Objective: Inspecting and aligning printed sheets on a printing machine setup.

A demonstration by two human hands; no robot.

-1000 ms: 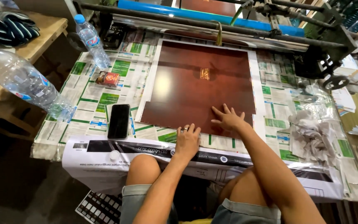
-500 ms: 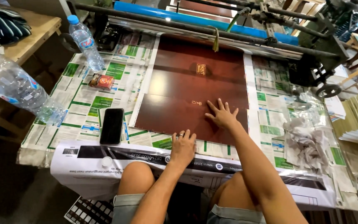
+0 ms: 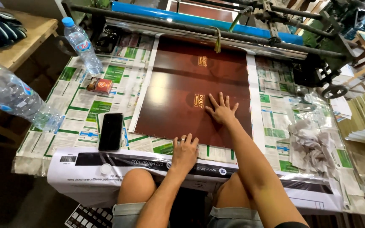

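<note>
Right hand (image 3: 221, 110): fingers spread, flat on the brown sheet (image 3: 199, 90).
Left hand (image 3: 185, 150): open, resting at the sheet's near edge.
Sheet: on newspaper (image 3: 85, 105), far edge under the blue roller (image 3: 199, 20).
Progress: sheet apparently partly fed.
Phone (image 3: 111, 131): left of the sheet.

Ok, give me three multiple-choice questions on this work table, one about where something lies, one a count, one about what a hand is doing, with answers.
1. Where does the black phone lie?
A. left of the dark brown sheet
B. on the sheet
C. right of the crumpled paper

2. How many clear plastic bottles show?
A. one
B. two
C. four

3. What is the right hand doing?
A. gripping a bottle
B. pressed flat on the sheet, fingers spread
C. holding the phone

Answers: 1 A, the phone rests on newspaper beside the sheet's left edge. 2 B, one upright bottle at the back, one lying bottle at the left. 3 B, its palm is down on the sheet, while the left hand sits at the near edge.
</note>
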